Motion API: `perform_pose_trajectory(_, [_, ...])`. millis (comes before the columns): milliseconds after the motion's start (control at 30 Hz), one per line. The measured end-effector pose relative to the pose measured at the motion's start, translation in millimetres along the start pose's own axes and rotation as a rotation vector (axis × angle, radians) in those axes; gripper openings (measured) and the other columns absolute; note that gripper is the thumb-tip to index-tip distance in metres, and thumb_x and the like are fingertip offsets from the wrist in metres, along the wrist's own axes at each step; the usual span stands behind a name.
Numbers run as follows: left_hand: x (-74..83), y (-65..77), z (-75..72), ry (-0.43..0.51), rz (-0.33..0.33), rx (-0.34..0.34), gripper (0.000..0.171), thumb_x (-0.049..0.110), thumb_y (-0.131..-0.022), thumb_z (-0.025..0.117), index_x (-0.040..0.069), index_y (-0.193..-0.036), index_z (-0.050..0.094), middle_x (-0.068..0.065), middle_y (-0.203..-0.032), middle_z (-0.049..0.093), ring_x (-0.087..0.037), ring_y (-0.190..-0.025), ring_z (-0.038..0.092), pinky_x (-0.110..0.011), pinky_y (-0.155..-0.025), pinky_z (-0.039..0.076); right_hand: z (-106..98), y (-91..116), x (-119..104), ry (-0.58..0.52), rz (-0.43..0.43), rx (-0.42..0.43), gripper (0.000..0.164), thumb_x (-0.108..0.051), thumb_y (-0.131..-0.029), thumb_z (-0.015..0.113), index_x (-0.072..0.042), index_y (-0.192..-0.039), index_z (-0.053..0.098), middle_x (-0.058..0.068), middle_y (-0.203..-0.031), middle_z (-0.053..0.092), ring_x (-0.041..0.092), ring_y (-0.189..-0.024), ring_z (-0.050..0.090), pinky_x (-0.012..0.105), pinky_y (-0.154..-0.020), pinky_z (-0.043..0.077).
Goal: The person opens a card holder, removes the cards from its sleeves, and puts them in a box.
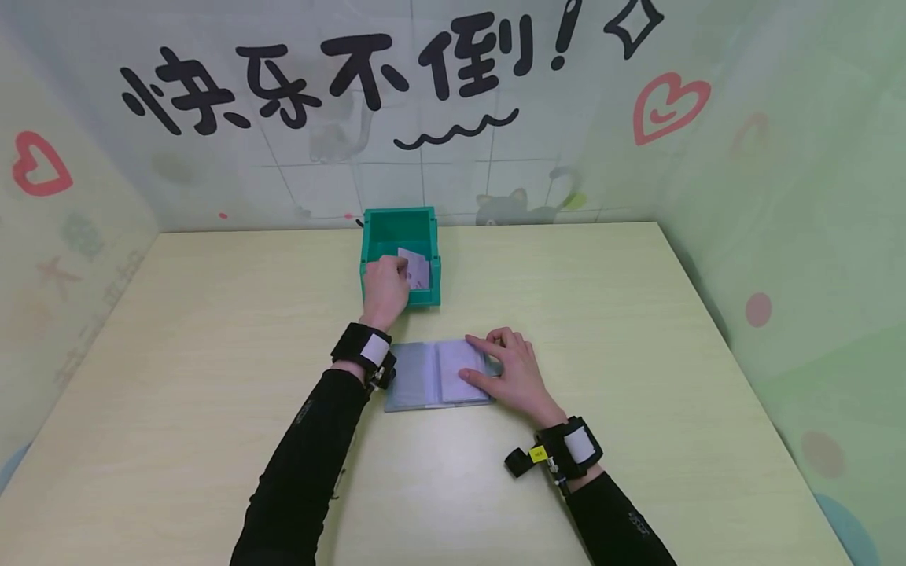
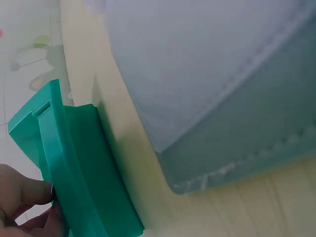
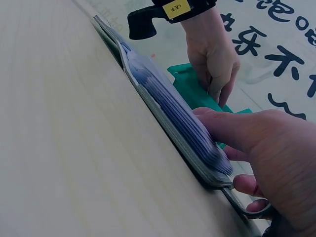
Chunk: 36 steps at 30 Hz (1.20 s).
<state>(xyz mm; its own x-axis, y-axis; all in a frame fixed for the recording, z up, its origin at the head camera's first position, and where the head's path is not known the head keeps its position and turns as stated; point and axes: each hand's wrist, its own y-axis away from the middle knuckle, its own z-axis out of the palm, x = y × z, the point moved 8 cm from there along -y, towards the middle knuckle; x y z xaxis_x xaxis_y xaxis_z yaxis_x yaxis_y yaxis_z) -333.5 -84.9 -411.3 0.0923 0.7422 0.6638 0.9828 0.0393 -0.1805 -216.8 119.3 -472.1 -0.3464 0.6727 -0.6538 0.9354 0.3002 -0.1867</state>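
A small album with clear sleeve pages (image 1: 412, 377) lies spread on the table. My right hand (image 1: 515, 376) rests at its right edge, thumb and index finger spread over the top page, other fingers beside the cover and its strap (image 3: 240, 207). The thick stack of sleeves (image 3: 170, 108) shows edge-on in the right wrist view. My left hand (image 1: 385, 287) reaches into a green plastic bin (image 1: 399, 213) behind the album, fingertips bent down beside pale purple cards (image 1: 419, 275). Whether those fingers pinch a card is hidden; the left wrist view shows them behind the bin's wall (image 2: 81, 182).
The pale wooden table (image 1: 212, 330) extends around the album and bin. A printed wall backdrop (image 1: 453, 185) stands right behind the bin, with side panels left and right. Each wrist wears a black strap with a camera (image 1: 520, 462).
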Motion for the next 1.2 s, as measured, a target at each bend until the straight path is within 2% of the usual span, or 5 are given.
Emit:
perform_pose_trajectory(333, [-2.9, 2.9, 16.7, -0.097, -0.068, -0.166, 0.022, 0.001, -0.1, 0.048, -0.009, -0.098, 0.068, -0.022, -0.092, 0.067, -0.029, -0.081, 0.06, -0.034, -0.065, 0.046, 0.8, 0.9, -0.3, 0.002, -0.01, 0.01, 0.054, -0.035, -0.084, 0.079, -0.016, -0.134, 0.066, 0.01, -0.112, 0.051, 0.028, -0.107, 0.042, 0.041, -0.091, 0.029])
perform_pose_trajectory(467, [-4.1, 4.8, 22.3, -0.142, -0.087, -0.207, 0.026, 0.005, -0.1, 0.044, -0.002, -0.081, 0.06, -0.012, -0.074, 0.052, -0.025, -0.071, 0.053, -0.03, -0.055, 0.036, 2.1, 0.8, 1.6, 0.027, -0.03, 0.023, 0.054, -0.035, -0.084, 0.079, -0.016, -0.134, 0.066, 0.01, -0.111, 0.052, 0.026, -0.105, 0.043, 0.039, -0.09, 0.03])
perform_pose_trajectory(600, [-3.9, 4.5, 25.0, -0.192, -0.082, -0.208, 0.036, 0.006, -0.099, 0.042, 0.007, -0.063, 0.042, -0.004, -0.064, 0.035, -0.022, -0.063, 0.045, -0.029, -0.049, 0.03, 2.9, 0.3, 2.7, 0.033, -0.039, 0.026, 0.057, -0.035, -0.084, 0.079, -0.015, -0.135, 0.065, 0.011, -0.111, 0.052, 0.027, -0.104, 0.044, 0.039, -0.09, 0.03])
perform_pose_trajectory(700, [-3.8, 4.0, 25.9, -0.209, -0.076, -0.2, 0.038, 0.006, -0.098, 0.04, 0.01, -0.06, 0.036, -0.003, -0.063, 0.032, -0.021, -0.061, 0.043, -0.029, -0.048, 0.029, 2.3, -0.4, 2.1, 0.031, -0.033, 0.021, 0.06, -0.035, -0.084, 0.079, -0.013, -0.137, 0.063, 0.012, -0.113, 0.052, 0.028, -0.105, 0.044, 0.039, -0.09, 0.029])
perform_pose_trajectory(1200, [-0.8, 9.6, 20.1, -0.183, -0.021, -0.179, 0.039, 0.006, -0.098, 0.038, 0.009, -0.059, 0.036, -0.004, -0.061, 0.03, -0.021, -0.059, 0.04, -0.029, -0.052, 0.028, 4.1, -3.5, 0.1, 0.051, 0.025, -0.029, 0.061, -0.038, -0.086, 0.074, -0.014, -0.14, 0.06, 0.013, -0.117, 0.051, 0.03, -0.107, 0.043, 0.038, -0.089, 0.028])
